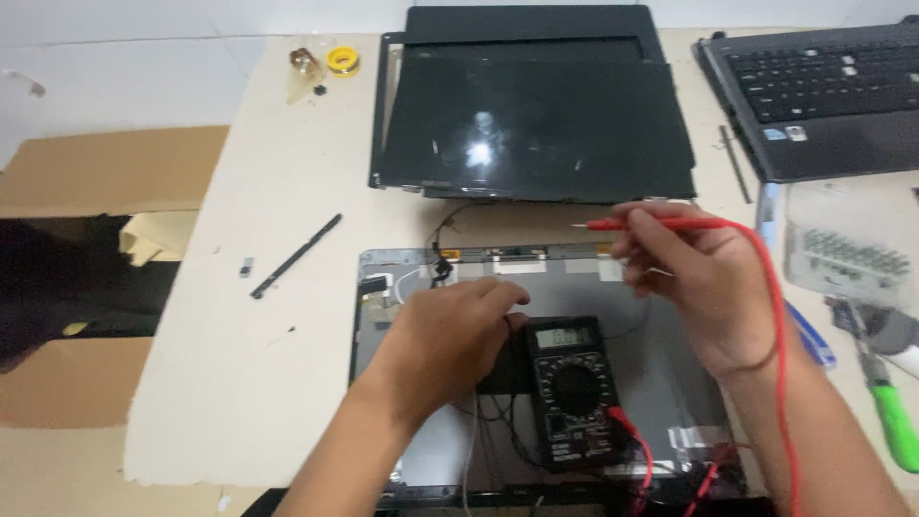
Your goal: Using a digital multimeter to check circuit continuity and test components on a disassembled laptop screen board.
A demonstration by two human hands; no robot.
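Red probe (pixel 656 224) pinched in right hand (pixel 704 287) above black multimeter (pixel 574 391), left hand (pixel 450 340) curled, fingers touching multimeter's left edge, grey laptop lid (pixel 661 383) beneath, detached screen panel (pixel 536 120) beyond

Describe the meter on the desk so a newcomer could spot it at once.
Start at the grey laptop lid lying flat at the near edge of the desk. The meter lies on it, just right of the left hand. It is a small black box with a pale display above a round dial, and red leads plug into its lower right corner.
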